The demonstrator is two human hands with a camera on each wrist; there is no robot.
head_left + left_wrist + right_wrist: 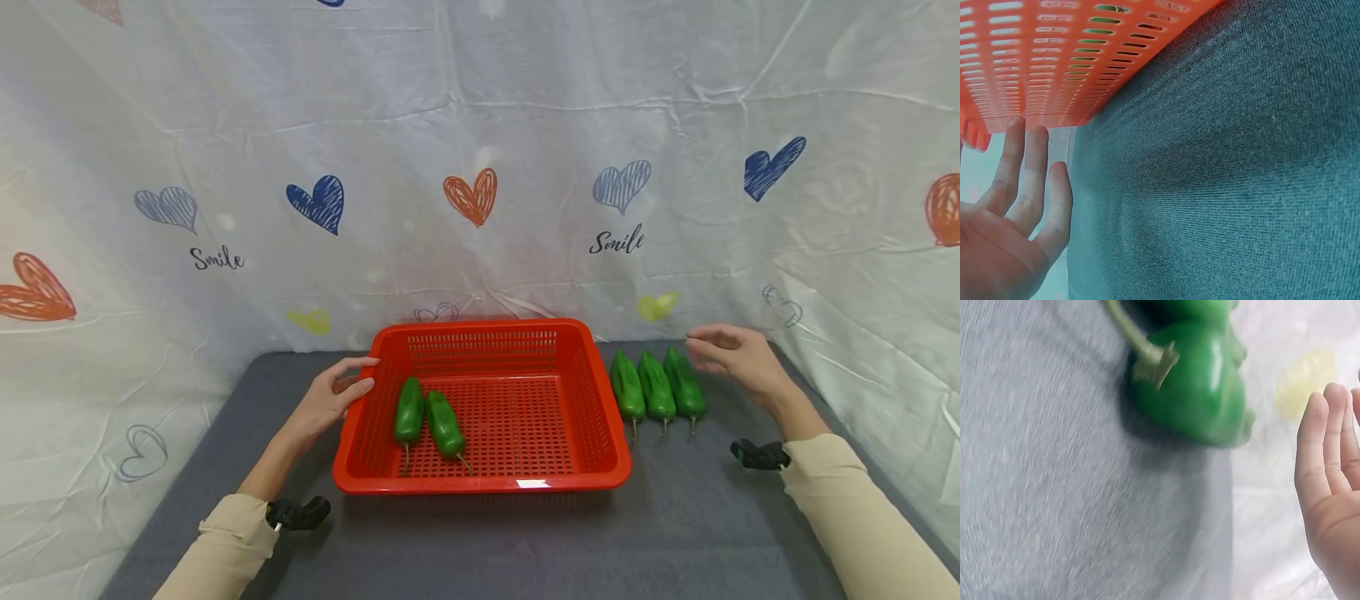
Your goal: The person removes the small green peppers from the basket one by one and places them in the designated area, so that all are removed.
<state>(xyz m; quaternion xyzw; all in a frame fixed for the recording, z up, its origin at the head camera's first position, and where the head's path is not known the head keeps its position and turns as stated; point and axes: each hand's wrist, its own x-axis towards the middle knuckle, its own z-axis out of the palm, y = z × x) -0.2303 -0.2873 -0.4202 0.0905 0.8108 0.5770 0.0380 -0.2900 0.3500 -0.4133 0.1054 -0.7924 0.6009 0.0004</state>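
From my open right hand (731, 360), the nearer one, I see the end green pepper (684, 383) just to its left, lying lengthwise away from me, stem nearest. My left hand (330, 400), fingers relaxed, touches the red basket (480, 485). Grey cloth (675, 533) covers the counter; a heart-printed sheet (480, 83) hangs behind.

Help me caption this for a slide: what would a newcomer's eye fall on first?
The bright red basket in the middle of the grey table stands out first, with two green peppers in its left half. Next come three more green peppers in a row right of it, the right hand near them.
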